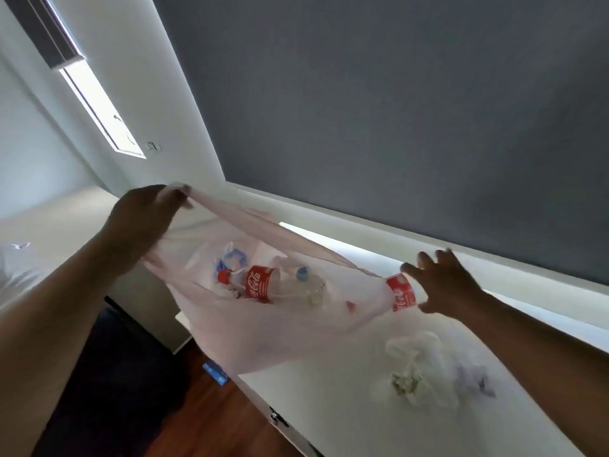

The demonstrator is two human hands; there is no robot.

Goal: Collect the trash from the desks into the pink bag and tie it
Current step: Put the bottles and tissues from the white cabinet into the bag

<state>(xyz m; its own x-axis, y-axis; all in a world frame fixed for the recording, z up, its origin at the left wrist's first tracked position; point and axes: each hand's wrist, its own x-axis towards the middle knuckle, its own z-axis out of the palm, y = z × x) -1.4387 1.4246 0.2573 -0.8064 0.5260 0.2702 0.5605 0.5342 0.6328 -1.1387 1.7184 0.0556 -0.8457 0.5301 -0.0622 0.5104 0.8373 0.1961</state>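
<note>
Over white desk [329, 407], L hand [148, 216] pinches thin translucent pink bag [263, 334].

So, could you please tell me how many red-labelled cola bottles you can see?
2. One cola bottle lies inside the pink bag; the other bottle is at the bag's right edge, beside the right hand. More may be hidden in the bag.

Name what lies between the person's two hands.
Head view: the pink bag, mouth stretched open, spans from the left hand to the right hand. One Coca-Cola bottle lies inside; a second Coca-Cola bottle sits at the right hand's fingers.
</note>
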